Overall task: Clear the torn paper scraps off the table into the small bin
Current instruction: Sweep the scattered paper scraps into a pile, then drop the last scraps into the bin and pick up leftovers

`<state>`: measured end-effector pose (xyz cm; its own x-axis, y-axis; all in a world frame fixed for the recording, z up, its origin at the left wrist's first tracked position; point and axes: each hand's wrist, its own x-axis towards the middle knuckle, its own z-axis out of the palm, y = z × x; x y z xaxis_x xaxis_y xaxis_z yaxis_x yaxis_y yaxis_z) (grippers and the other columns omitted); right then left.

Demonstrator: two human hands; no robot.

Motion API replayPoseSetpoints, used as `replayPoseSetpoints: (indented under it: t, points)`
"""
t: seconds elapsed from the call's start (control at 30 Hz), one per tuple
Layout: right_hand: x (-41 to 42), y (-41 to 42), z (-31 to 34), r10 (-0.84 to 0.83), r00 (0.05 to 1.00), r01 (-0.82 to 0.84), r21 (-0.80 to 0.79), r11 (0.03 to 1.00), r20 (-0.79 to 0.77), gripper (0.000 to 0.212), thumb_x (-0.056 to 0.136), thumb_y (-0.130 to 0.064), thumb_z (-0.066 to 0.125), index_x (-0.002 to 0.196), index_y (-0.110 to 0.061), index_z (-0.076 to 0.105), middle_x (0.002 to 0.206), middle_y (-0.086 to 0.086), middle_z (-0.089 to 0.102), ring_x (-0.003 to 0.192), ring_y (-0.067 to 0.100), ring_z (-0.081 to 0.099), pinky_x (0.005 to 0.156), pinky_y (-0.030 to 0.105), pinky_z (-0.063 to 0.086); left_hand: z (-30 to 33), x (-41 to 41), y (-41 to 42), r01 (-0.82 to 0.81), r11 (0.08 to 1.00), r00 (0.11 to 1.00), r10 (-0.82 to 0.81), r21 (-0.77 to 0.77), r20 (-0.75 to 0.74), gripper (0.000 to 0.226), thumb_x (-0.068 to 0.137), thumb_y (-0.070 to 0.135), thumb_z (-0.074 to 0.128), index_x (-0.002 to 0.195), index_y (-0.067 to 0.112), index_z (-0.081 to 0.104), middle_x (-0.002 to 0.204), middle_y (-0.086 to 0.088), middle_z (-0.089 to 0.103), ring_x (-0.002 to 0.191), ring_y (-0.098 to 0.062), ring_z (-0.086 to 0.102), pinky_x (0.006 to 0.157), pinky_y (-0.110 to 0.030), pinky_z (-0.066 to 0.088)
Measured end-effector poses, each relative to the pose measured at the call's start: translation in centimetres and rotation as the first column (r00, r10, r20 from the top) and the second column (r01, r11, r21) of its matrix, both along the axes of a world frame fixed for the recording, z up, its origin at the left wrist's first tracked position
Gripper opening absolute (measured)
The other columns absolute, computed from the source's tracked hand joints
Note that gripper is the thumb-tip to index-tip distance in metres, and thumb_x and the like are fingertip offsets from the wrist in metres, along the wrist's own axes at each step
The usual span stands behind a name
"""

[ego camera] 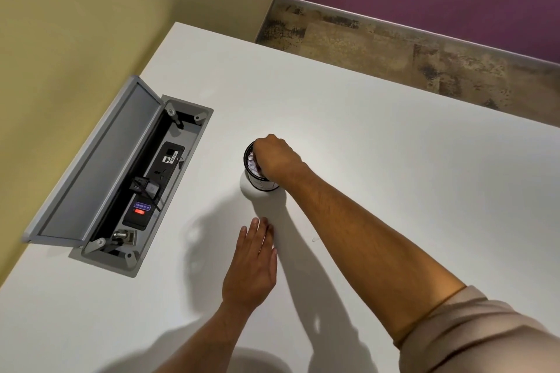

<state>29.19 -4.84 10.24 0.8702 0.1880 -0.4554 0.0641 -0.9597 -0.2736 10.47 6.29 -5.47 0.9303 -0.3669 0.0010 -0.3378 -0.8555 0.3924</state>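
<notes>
A small black bin (pixel 260 181) stands near the middle of the white table (pixel 394 160), with white paper scraps (pixel 252 163) showing inside it. My right hand (pixel 277 157) is over the bin's mouth, fingers curled down into it; what they hold is hidden. My left hand (pixel 253 263) lies flat on the table in front of the bin, fingers straight and together. One tiny white scrap (pixel 315 239) lies on the table just left of my right forearm.
An open cable box (pixel 142 188) with a raised grey lid (pixel 100 166) is sunk into the table at the left, holding sockets and plugs. The yellow wall runs along the left edge. Beyond the table's far edge is floor and a purple wall.
</notes>
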Motion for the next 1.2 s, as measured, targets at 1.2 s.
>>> replayPoseSetpoints:
  t: [1.2]
  points:
    - [-10.4, -6.4, 2.3, -0.551, 0.834, 0.418, 0.641, 0.643, 0.008, 0.048, 0.078, 0.013, 0.039, 0.11, -0.005, 0.071, 0.115, 0.011, 0.069, 0.107, 0.022, 0.063, 0.096, 0.031, 0.05, 0.2, 0.2, -0.1, 0.015, 0.999, 0.999, -0.016, 0.029, 0.041, 0.048, 0.099, 0.02, 0.033, 0.135, -0.006, 0.05, 0.143, -0.024, 0.046, 0.137, -0.041, 0.039, 0.112, -0.056, 0.032]
